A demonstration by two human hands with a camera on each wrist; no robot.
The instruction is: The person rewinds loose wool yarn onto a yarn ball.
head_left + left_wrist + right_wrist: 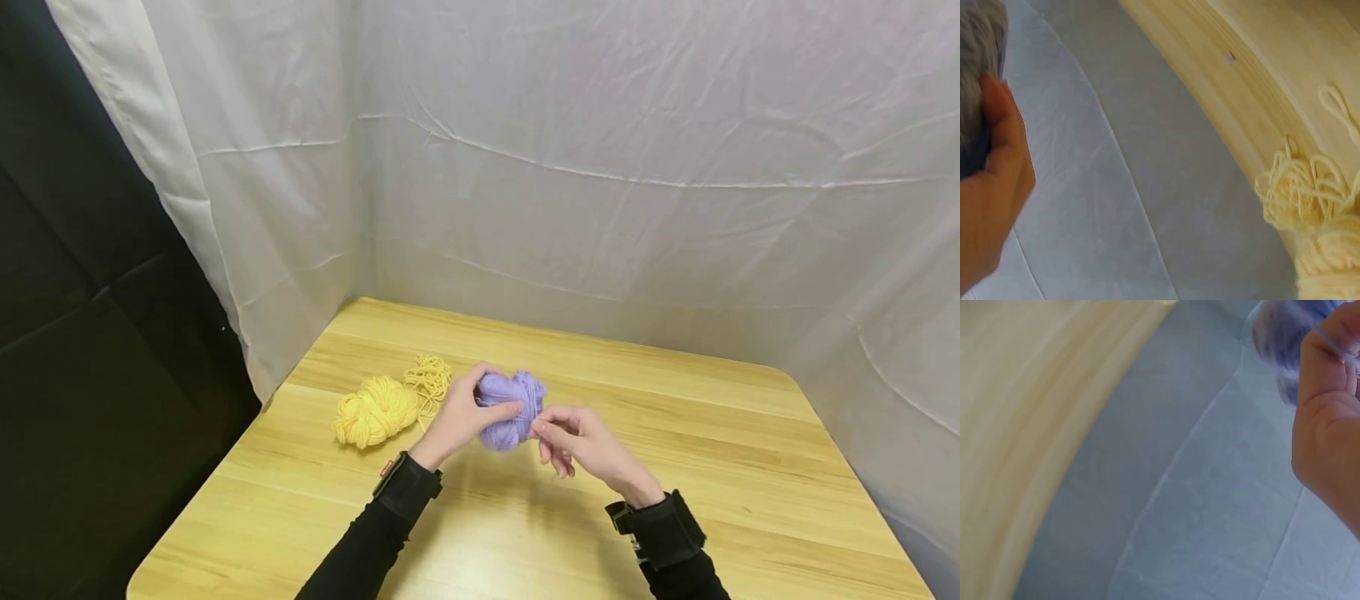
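Purple yarn ball (512, 410) is being gripped in curled left hand (459, 419), held just above surface (675, 467) w/ yellow yarn (375, 410) lying left. Strand is being pinched by right hand (573, 440) — winding step, prob. Next wrap calls for steady tension.
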